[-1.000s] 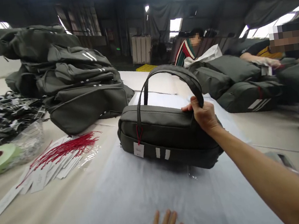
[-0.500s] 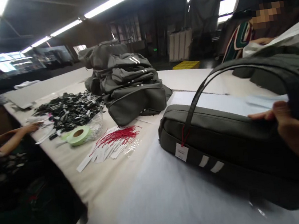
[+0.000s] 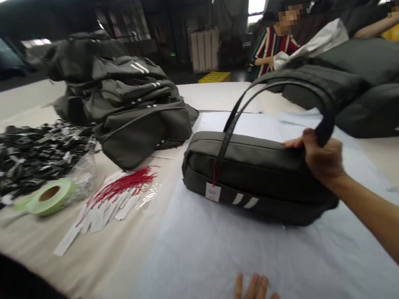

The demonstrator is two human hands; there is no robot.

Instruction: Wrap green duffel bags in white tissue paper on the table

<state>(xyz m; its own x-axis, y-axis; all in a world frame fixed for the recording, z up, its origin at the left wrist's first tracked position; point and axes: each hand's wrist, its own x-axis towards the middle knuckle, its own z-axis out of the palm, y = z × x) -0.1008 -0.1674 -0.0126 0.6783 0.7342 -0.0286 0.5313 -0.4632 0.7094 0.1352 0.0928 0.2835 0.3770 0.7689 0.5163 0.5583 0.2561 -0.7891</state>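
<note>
My right hand point(image 3: 323, 155) is closed around the handle strap of a dark grey-green duffel bag point(image 3: 256, 166) near its right end. Two handle straps arch over the bag, and two pale slanted stripes mark its front. A white hang tag point(image 3: 213, 192) dangles from a red string tied near the left handle base. Beneath the bag lies a large sheet of thin white paper point(image 3: 199, 262). My left hand point(image 3: 253, 297) rests on the paper at the bottom edge, fingers spread, holding nothing.
Stacked grey-green bags point(image 3: 146, 132) stand at the back left. Nearby lie a heap of dark straps point(image 3: 31, 152), a pale green tape roll point(image 3: 52, 197) and red-stringed tags point(image 3: 118, 199). More bags point(image 3: 377, 77) fill the right side. Two people are beyond the table.
The view has swung right and the bag appears further from me. My left hand has come into view on the paper. The co-worker's arms at the left are out of view.
</note>
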